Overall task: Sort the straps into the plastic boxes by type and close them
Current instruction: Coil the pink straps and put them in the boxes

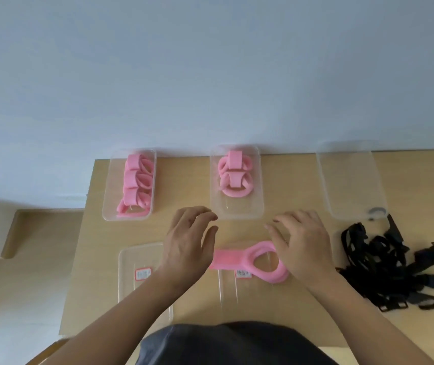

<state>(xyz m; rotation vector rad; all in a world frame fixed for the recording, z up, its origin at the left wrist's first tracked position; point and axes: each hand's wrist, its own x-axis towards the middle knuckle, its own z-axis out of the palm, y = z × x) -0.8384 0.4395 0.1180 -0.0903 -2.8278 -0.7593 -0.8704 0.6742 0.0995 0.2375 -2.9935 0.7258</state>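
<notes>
Wooden table (99, 259) is filling the lower frame as I'm watching. Upper left, a box (129, 184) is holding pink straps; mid-frame, my left hand (188, 246) is hovering with fingers spread. At centre, a pink strap (252, 260) is lying on a lid (227, 288), my right hand (301, 246) touching it loosely. Far right, black straps (395, 267) are sitting heaped.

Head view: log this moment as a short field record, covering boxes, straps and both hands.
left box: open, pink straps inside
middle box: open, pink ring straps inside
right box: open, nearly empty
loose pink strap: on a lid near the table's front
black straps: unsorted pile, right side of table
lids: off, lying near the front edge
left hand: open, hovering
right hand: open, over the strap's ring
</notes>
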